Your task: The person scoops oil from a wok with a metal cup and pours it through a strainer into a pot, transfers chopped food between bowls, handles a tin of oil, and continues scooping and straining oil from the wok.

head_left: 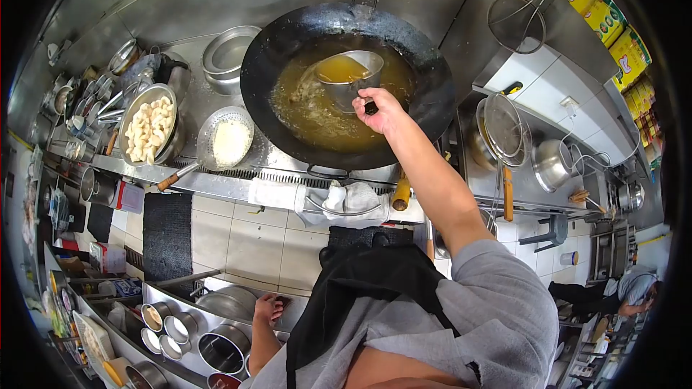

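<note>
As fingers (pixel 372 94) clasp handle (pixel 371 108), pot (pixel 340 94) beyond, liquid (pixel 342 68) inside

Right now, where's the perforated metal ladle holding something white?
Head view, left half: the ladle lies between the round black wok and the steel bowl of pale pieces.

The steel counter (pixel 193 85) carried a black wok (pixel 299 37), stacked pans (pixel 222 85) near the back edge, white cloths (pixel 275 194) along the front.

A black apron (pixel 353 284) covers the grey short-sleeved shirt (pixel 501 292).
</note>
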